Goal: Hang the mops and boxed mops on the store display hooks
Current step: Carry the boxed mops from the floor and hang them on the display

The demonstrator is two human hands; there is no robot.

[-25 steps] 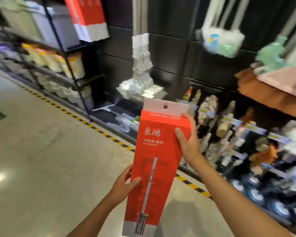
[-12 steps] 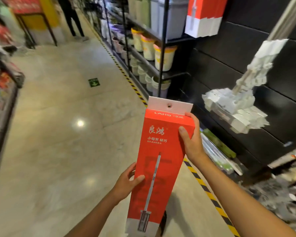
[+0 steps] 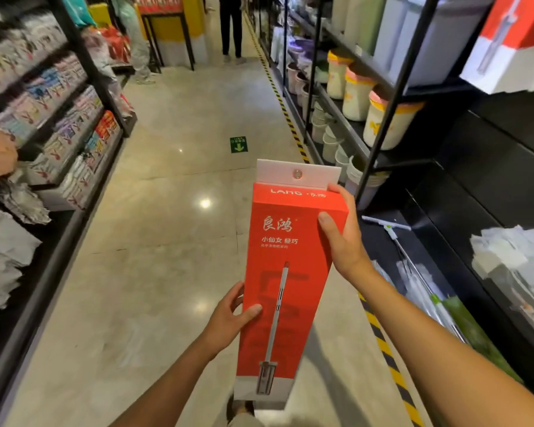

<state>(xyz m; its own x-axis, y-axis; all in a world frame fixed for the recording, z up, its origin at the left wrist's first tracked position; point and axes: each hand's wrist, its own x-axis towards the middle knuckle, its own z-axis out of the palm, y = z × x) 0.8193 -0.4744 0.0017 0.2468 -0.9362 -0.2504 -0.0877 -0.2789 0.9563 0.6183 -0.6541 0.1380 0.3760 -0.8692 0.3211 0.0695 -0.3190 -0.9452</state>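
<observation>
I hold a tall red boxed mop [image 3: 287,272] upright in front of me, over the aisle floor. Its white hang tab with a metal eyelet [image 3: 297,173] points up. My right hand [image 3: 341,238] grips the box's upper right edge. My left hand [image 3: 228,318] grips its lower left edge. More red and white boxed mops [image 3: 515,41] hang at the top right. A white mop head [image 3: 512,254] shows at the right edge against the black wall panel.
Black shelving on the right carries buckets [image 3: 383,118] and grey bins [image 3: 429,32]. Packaged mops [image 3: 420,288] lie on its low black ledge. Shelves of packaged goods [image 3: 59,118] line the left. A yellow-black floor stripe [image 3: 383,343] edges the aisle. A person [image 3: 232,26] stands far down it.
My view has swung left, away from the black wall with hanging mops and down the aisle. The boxed mop stays in both hands, held the same way.
</observation>
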